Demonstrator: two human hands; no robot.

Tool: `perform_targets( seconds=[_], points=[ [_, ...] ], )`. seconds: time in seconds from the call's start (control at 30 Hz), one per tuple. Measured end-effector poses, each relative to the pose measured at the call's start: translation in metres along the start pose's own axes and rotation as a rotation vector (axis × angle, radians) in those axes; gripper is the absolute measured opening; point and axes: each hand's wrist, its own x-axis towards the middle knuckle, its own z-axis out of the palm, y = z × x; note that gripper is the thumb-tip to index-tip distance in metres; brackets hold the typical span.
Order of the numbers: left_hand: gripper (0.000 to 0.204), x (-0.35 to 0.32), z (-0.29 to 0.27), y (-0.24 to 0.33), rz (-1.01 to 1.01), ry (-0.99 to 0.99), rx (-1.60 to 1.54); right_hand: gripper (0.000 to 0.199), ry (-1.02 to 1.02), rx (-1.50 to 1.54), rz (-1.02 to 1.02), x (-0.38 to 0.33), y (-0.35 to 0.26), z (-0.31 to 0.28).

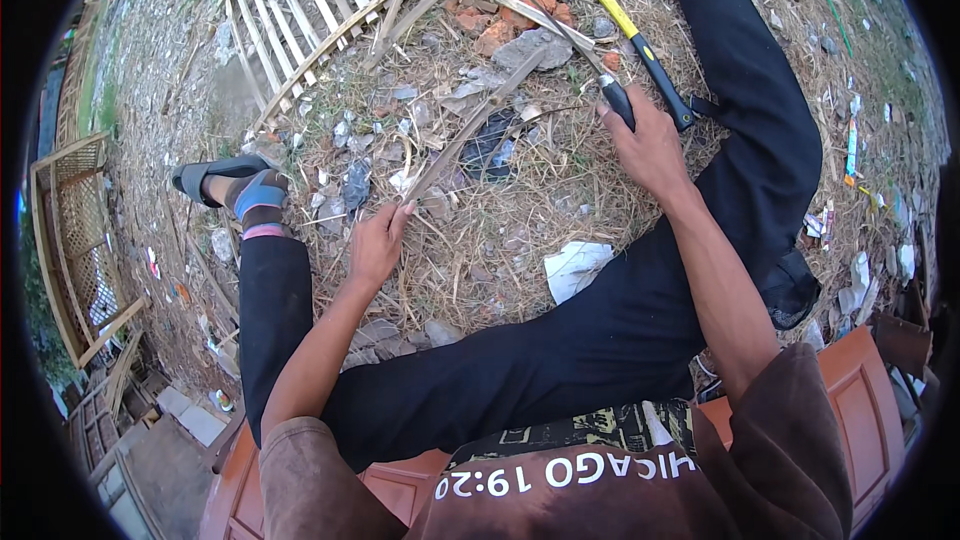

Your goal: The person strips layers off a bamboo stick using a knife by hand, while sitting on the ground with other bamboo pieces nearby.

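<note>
The left hand (377, 243) rests on the near end of a thin, weathered bamboo strip (470, 125), fingers curled loosely over it and pressing it to the ground (500, 230). The strip is grey, dry and splintery, and its long axis runs diagonally from the left hand up and to the right, toward a heap of broken orange bricks (500, 10).

The right hand (648, 145) is closed around the black handle of a tool (617, 98) with a slim metal blade reaching up-left across the debris; what kind of blade it is cannot be told.

Just beside that hand, on the ground against the person's right leg (740, 110), lies a claw hammer (633, 35) with a yellow and black grip and steel head, pointing up-left.

The ground is dry straw, grey stone chips and litter. A crumpled white paper (575, 267) lies near the right thigh, and coloured wrappers are scattered along the right edge of the ground. A pale slatted bamboo panel (290, 20) lies at the upper left. The person sits on an orange panelled door (860, 400).
</note>
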Motion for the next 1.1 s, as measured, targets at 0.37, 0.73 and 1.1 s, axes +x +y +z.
perform_targets(
  seconds=[0.37,0.73,1.1],
  points=[
    [0.032,0.005,0.000,-0.005,0.058,0.113,0.268,0.028,-0.063,-0.171,-0.025,0.003,-0.007,0.010],
    [0.029,-0.005,0.020,0.002,0.027,0.054,0.294,0.027,-0.070,-0.172,-0.044,-0.001,-0.016,0.008],
    [0.028,-0.007,0.025,-0.002,0.054,0.062,0.274,0.028,-0.019,-0.135,-0.101,0.000,-0.014,0.013]
  ],
)
